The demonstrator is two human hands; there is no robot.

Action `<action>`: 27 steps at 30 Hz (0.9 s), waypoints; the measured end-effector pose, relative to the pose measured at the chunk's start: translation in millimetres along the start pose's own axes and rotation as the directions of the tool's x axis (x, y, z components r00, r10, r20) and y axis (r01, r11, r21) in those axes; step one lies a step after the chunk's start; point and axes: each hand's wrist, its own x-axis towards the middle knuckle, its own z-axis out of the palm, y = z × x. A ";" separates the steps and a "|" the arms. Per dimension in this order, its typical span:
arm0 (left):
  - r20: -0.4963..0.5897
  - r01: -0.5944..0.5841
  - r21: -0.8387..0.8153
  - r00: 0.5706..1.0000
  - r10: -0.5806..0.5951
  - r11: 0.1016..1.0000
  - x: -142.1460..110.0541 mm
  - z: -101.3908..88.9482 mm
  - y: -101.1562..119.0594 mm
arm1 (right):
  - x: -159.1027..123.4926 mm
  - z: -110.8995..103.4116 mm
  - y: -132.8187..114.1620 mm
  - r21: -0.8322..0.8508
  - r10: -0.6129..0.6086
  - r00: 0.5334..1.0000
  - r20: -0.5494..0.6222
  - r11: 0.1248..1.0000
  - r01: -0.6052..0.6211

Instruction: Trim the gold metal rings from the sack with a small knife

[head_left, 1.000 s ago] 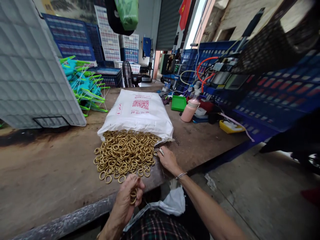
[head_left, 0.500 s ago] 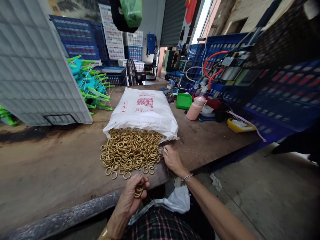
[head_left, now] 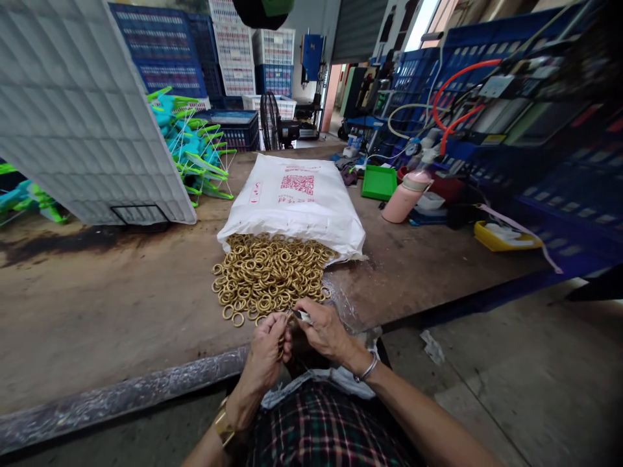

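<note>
My left hand (head_left: 265, 347) is closed around several brass rings (head_left: 281, 349) just over the table's front edge. Its fingertips pinch at a point that meets the tool in my other hand. My right hand (head_left: 328, 332) grips a small tool with a whitish handle (head_left: 302, 316) and a dark, thin tip; its exact kind I cannot make out. That tip is at or very close to the left fingertips. Right behind both hands lies a heap of loose brass rings (head_left: 272, 272), spilling from the mouth of a white woven sack (head_left: 296, 211) with red print.
A grey-white ribbed panel (head_left: 97, 117) stands at the left, beside green and turquoise plastic pieces (head_left: 202, 152). To the right are a green tray (head_left: 379, 182), a pink bottle (head_left: 403, 198) and a yellow dish (head_left: 506, 237). Blue crates (head_left: 559, 201) border the table's right side.
My right hand has come left from beside the heap to meet my left hand, bringing the tool to it. My left hand has risen slightly. The view has shifted.
</note>
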 end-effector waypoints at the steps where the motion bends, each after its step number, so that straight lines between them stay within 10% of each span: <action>1: 0.006 -0.002 -0.003 1.000 0.002 1.000 -0.8 -0.5 0.2 | 1.0 0.8 -0.3 0.008 0.019 1.000 0.002 1.000 -0.019; 9: 0.045 0.010 0.013 0.999 -0.011 1.000 -6.5 2.6 2.6 | 4.0 0.4 -8.5 0.193 0.185 0.982 0.042 0.963 -0.190; 16: -0.004 -0.111 0.394 0.992 0.123 0.912 -6.2 -2.2 0.9 | 8.7 -4.9 -16.8 0.311 0.282 0.953 0.113 0.901 -0.304; 27: 0.093 -0.070 0.215 0.994 0.051 0.974 -8.6 -0.8 1.4 | 5.8 1.0 -9.1 0.253 0.301 0.950 0.083 0.916 -0.312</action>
